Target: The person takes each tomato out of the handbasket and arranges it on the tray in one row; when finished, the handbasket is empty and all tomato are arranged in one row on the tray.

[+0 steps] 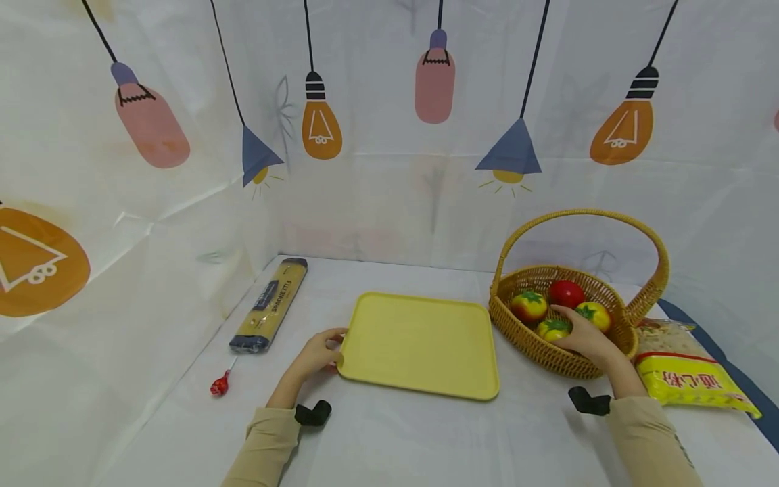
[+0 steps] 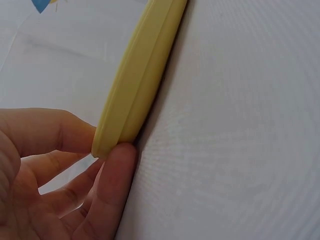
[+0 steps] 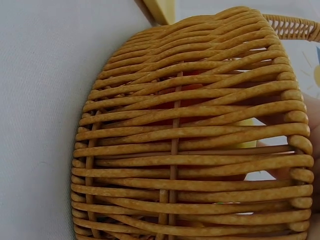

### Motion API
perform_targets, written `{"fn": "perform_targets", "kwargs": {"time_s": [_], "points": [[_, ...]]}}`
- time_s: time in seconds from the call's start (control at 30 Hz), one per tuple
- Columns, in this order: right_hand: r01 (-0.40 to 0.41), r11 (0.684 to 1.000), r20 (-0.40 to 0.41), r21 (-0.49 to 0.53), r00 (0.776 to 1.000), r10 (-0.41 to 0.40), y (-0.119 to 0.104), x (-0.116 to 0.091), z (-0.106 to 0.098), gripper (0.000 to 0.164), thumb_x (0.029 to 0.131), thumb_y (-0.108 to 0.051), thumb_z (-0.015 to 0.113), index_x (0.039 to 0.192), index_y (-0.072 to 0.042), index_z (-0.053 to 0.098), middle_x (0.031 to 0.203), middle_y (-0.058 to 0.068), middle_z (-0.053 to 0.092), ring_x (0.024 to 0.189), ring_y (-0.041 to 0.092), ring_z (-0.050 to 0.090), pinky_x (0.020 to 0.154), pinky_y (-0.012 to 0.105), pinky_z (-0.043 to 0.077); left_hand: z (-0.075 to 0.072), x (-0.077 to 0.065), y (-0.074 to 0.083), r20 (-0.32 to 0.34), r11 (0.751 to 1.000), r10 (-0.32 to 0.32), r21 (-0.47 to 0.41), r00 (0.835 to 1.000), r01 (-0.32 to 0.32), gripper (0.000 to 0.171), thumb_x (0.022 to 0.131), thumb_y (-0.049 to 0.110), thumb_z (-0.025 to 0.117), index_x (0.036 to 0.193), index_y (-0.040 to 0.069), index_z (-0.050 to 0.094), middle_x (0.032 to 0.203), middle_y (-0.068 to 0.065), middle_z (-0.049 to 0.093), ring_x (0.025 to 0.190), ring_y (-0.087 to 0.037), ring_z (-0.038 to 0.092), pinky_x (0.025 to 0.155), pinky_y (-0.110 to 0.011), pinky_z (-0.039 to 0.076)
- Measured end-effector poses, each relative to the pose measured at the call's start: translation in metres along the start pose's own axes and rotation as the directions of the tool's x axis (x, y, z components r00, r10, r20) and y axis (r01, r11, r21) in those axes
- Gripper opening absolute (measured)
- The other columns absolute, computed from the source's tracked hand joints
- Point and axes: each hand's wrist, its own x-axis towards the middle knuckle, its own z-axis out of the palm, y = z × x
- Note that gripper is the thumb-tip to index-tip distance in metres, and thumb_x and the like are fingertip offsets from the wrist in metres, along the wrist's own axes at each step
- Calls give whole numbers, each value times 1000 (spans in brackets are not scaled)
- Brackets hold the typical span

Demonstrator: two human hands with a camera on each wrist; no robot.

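My left hand point(image 1: 318, 353) pinches the left edge of a yellow tray point(image 1: 420, 345). Close up in the left wrist view, the thumb and fingers point(image 2: 115, 175) hold the rim at a corner. Over on the right, my right hand point(image 1: 587, 336) reaches into a wicker basket point(image 1: 566, 365), its thumb and fingers around a yellow-green tomato point(image 1: 554, 329). Beside it lie a red-and-yellow tomato point(image 1: 528, 306), a red round fruit point(image 1: 567, 293) and another yellow tomato point(image 1: 594, 315). Basket weave point(image 3: 200, 135) mostly hides this hand in the right wrist view.
A pack of spaghetti point(image 1: 270, 308) lies left of the tray, with a red lollipop point(image 1: 220, 385) below it. Right of the basket is a yellow-and-clear bag of pasta point(image 1: 688, 375). The basket's tall handle point(image 1: 584, 212) arches over the fruit.
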Motion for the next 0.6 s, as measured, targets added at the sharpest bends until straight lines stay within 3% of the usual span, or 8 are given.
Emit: {"fn": "perform_targets", "kwargs": {"time_s": [0.37,0.6], "points": [[-12,999,49,34,999,10,4,2,-2,78,80,-4,61,140,12,14,135,40,20,116,50,30,95,61,33,-1,-1,0,8,1000,1,11,1000,-1,65,64,-7,58,129,2,51,116,-19,52,72,-20,55,54,-32,54],[-18,999,-1,47,1000,18,2,1,-1,81,81,-13,66,141,10,15,136,39,18,117,50,29,95,61,33,0,0,1,-8,1000,-15,12,1000,15,66,64,-7,59,128,4,53,115,-16,53,72,-19,55,54,-32,54]]}}
